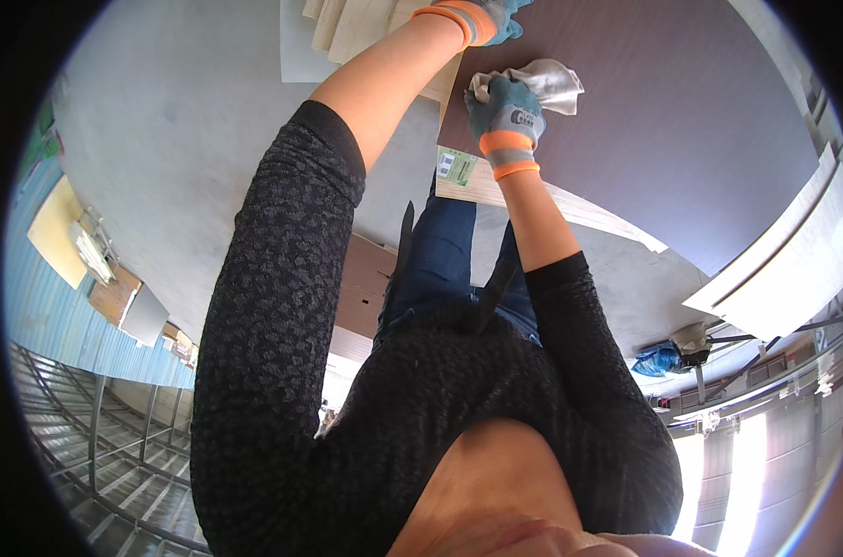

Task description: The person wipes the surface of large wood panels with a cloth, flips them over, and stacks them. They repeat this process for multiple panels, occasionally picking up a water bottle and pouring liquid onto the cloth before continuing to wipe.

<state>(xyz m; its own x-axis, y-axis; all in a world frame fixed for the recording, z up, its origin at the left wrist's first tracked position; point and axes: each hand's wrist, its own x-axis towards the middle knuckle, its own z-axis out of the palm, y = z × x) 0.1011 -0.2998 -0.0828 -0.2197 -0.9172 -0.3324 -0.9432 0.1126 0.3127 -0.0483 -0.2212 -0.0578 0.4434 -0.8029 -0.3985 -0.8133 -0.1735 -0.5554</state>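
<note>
My right hand (508, 110), in a grey-teal work glove with an orange cuff, is closed on a crumpled pale grey cloth (553, 85). The cloth lies against a large dark brown panel (663, 121) with a fine grain, near its left edge. At the top of the view, my left hand (496, 19) wears a matching glove and is partly cut off by the picture's edge. It is over the panel's left side, its visible fingers apart and no object seen in them.
Below the panel shows a pale wooden board (477, 181) with a green and white label (456, 167). Light boards (366, 28) are stacked at upper left, and white panels (774, 269) stand to the right. A blue plastic bag (656, 359) lies farther right. Metal racking (97, 436) fills the lower left.
</note>
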